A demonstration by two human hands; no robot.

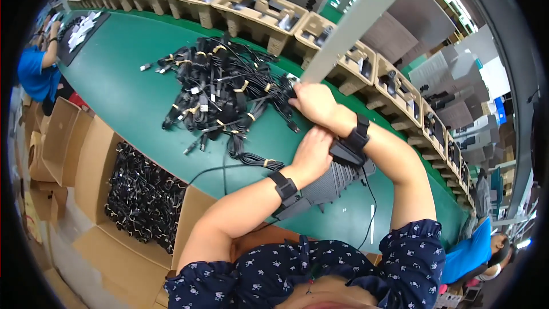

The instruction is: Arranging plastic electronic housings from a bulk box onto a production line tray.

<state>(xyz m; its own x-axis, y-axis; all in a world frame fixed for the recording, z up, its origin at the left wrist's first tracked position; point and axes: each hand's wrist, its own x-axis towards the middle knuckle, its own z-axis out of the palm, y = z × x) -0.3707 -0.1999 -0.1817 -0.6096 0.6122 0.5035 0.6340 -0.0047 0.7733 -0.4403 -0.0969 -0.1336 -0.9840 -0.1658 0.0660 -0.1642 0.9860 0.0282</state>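
A big heap of black cables (220,88) bound with yellow ties lies on the green table (126,91). My right hand (313,103) reaches to the heap's right edge, its fingers curled down among the cables there. My left hand (313,151) lies across my right wrist, its fingers closed on the black strap device (350,147) worn there. Another black band (283,186) sits on my left wrist. Under both forearms rests a grey moulded tray (334,183).
An open cardboard box (91,160) full of black cables stands at my left. Brown pulp trays (257,8) holding black parts line the table's far side, with a grey post (366,8) rising over them. People in blue sit far left (34,71) and lower right (474,252).
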